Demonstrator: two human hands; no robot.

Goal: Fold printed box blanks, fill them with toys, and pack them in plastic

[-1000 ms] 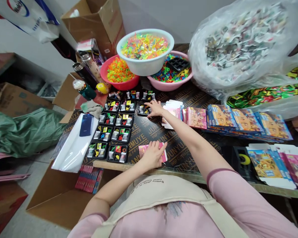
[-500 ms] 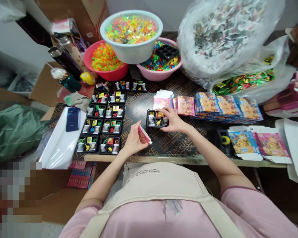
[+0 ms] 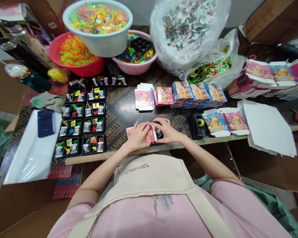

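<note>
On the dark table (image 3: 117,114), near its front edge, the left hand (image 3: 139,136) grips a pink box (image 3: 152,135); the right hand (image 3: 168,131) grips a black tray (image 3: 159,134) at its end. Boxing seems underway, calling for a straight push.

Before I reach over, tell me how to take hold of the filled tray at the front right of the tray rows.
Probably pinch that tray by its right rim, coming from the right: it lies flat, with a left tray and a rear tray close by, while bare table borders its right side. Keep it level, since its top looks open.
</note>
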